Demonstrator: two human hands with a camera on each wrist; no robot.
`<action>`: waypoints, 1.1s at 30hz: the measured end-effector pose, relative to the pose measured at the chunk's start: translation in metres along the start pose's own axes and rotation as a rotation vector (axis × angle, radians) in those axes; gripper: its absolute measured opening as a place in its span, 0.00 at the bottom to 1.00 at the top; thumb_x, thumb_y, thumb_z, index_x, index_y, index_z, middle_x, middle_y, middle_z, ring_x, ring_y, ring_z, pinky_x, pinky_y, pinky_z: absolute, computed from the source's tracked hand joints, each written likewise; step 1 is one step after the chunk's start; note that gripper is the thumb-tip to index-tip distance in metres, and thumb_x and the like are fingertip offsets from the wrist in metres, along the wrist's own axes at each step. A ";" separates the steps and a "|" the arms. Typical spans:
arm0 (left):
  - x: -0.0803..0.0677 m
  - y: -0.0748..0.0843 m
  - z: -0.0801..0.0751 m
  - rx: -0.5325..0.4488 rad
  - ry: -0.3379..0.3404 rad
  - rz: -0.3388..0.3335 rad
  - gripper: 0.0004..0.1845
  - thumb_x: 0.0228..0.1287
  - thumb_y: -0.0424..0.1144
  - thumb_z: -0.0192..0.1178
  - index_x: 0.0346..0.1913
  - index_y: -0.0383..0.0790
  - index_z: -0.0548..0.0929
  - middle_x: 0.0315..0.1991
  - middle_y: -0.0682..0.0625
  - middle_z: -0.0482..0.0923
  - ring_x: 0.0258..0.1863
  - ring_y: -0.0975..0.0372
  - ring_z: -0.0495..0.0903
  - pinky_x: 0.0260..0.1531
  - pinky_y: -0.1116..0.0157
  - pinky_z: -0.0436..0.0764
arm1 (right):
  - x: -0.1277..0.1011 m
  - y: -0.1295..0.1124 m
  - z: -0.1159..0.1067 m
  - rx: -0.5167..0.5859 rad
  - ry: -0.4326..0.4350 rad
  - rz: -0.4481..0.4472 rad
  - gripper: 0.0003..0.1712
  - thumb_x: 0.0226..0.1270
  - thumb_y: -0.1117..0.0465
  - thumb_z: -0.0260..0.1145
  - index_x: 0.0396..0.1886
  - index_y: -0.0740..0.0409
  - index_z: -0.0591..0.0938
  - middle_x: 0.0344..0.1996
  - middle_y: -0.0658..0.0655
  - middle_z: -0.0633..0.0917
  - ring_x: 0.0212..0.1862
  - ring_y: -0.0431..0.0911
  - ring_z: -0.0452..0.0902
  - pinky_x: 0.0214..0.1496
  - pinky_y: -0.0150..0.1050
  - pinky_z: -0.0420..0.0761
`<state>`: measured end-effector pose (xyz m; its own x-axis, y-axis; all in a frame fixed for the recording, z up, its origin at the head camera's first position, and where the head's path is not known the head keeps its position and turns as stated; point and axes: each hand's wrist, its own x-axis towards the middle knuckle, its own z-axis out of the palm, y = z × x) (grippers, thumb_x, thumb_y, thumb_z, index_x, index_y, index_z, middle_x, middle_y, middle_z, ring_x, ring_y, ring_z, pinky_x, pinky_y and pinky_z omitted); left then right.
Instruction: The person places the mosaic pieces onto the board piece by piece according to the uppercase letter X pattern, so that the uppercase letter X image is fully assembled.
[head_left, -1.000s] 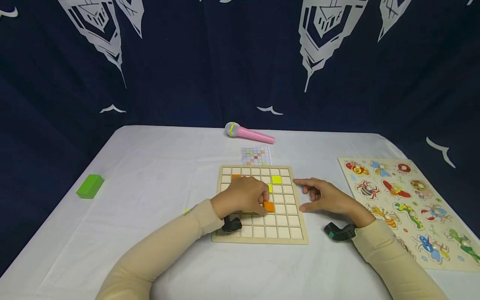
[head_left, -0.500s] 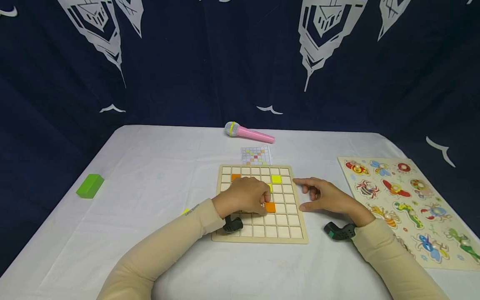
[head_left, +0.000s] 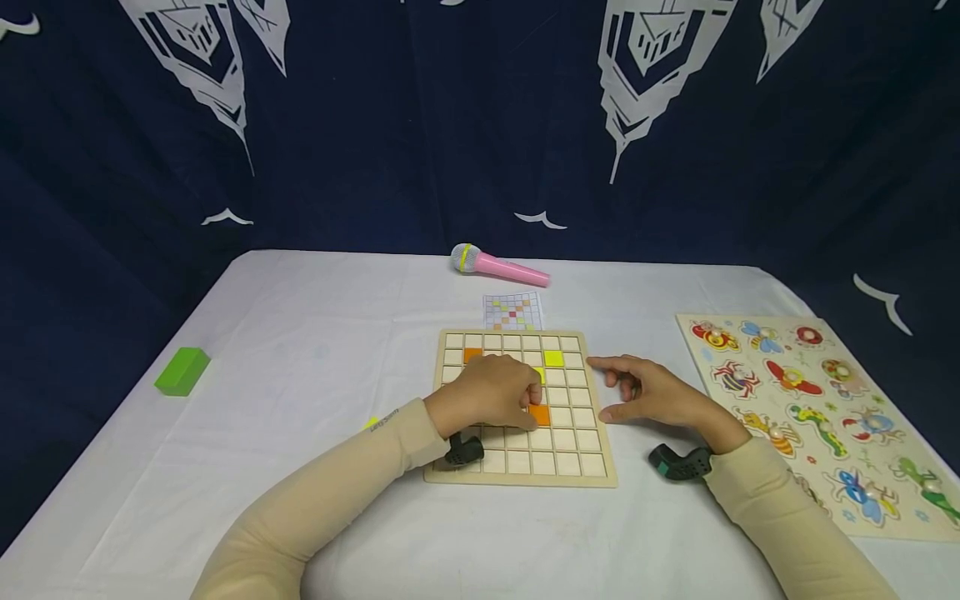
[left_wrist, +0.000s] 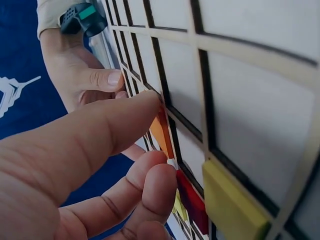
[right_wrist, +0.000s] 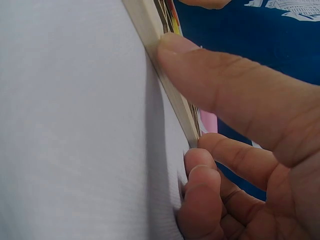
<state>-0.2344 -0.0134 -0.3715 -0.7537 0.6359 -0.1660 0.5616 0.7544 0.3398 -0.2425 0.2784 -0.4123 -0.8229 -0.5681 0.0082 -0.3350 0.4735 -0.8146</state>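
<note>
My left hand (head_left: 491, 390) is over the wooden grid board (head_left: 521, 481), its thumb and index finger pinching an orange tile (head_left: 539, 416) at a cell right of the middle. In the left wrist view that orange tile (left_wrist: 162, 134) shows between thumb and fingertips, with a red tile (left_wrist: 192, 202) and a yellow tile (left_wrist: 232, 202) nearby. The red one is hidden by the hand in the head view. My right hand (head_left: 648, 389) rests beside the board, thumb and index finger extended to its right edge (right_wrist: 172, 95). Farther up sit another orange tile (head_left: 472, 355) and a yellow tile (head_left: 553, 358).
Behind the board lie a printed colour-grid card (head_left: 512, 311) and a pink toy microphone (head_left: 501, 265). A green block (head_left: 183, 372) stands at far left. An insect puzzle board (head_left: 817, 417) lies on the right. Something yellow (head_left: 371, 422) peeks out behind the left sleeve.
The orange tile under my left fingers has shifted very slightly right, the hand with it. My right hand stays at the board's edge.
</note>
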 end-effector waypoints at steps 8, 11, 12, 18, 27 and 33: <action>-0.019 -0.015 -0.009 -0.069 0.085 0.003 0.07 0.66 0.44 0.75 0.43 0.52 0.89 0.31 0.63 0.81 0.38 0.66 0.79 0.41 0.57 0.78 | 0.001 -0.001 0.000 -0.008 0.000 -0.003 0.45 0.59 0.70 0.83 0.72 0.80 0.72 0.42 0.56 0.75 0.35 0.42 0.68 0.37 0.33 0.72; -0.029 -0.023 -0.012 -0.096 0.112 -0.012 0.07 0.67 0.44 0.74 0.45 0.51 0.89 0.33 0.63 0.81 0.39 0.64 0.79 0.41 0.56 0.77 | 0.001 -0.001 0.000 -0.005 0.000 0.001 0.45 0.59 0.70 0.83 0.72 0.80 0.72 0.42 0.56 0.75 0.35 0.43 0.68 0.37 0.33 0.71; -0.032 -0.027 -0.013 -0.105 0.120 -0.016 0.08 0.67 0.45 0.74 0.46 0.51 0.90 0.34 0.63 0.82 0.39 0.64 0.79 0.41 0.56 0.77 | 0.001 -0.001 0.000 -0.004 0.000 0.003 0.45 0.59 0.70 0.83 0.72 0.80 0.72 0.42 0.56 0.74 0.35 0.43 0.68 0.37 0.33 0.71; -0.053 -0.055 -0.020 -0.179 0.191 0.039 0.10 0.71 0.44 0.72 0.52 0.50 0.90 0.45 0.60 0.87 0.42 0.64 0.81 0.42 0.59 0.80 | 0.002 -0.001 0.000 0.000 0.000 0.009 0.45 0.59 0.70 0.83 0.73 0.80 0.72 0.42 0.56 0.74 0.35 0.43 0.68 0.37 0.34 0.71; -0.087 -0.101 -0.023 -0.361 0.224 0.100 0.12 0.73 0.36 0.70 0.55 0.40 0.89 0.50 0.50 0.88 0.46 0.59 0.82 0.49 0.58 0.81 | 0.001 -0.001 0.000 -0.003 0.001 0.011 0.45 0.59 0.69 0.83 0.73 0.80 0.72 0.42 0.56 0.74 0.35 0.43 0.68 0.37 0.34 0.71; -0.106 -0.132 -0.019 -0.418 0.168 0.052 0.12 0.72 0.34 0.69 0.55 0.39 0.89 0.46 0.55 0.88 0.45 0.60 0.82 0.49 0.60 0.82 | 0.000 0.000 0.000 -0.002 0.001 0.013 0.45 0.59 0.69 0.83 0.73 0.80 0.72 0.42 0.56 0.74 0.35 0.43 0.67 0.36 0.34 0.70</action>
<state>-0.2347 -0.1838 -0.3813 -0.7924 0.6100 0.0025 0.4406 0.5696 0.6939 -0.2426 0.2779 -0.4122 -0.8275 -0.5615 -0.0019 -0.3252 0.4820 -0.8136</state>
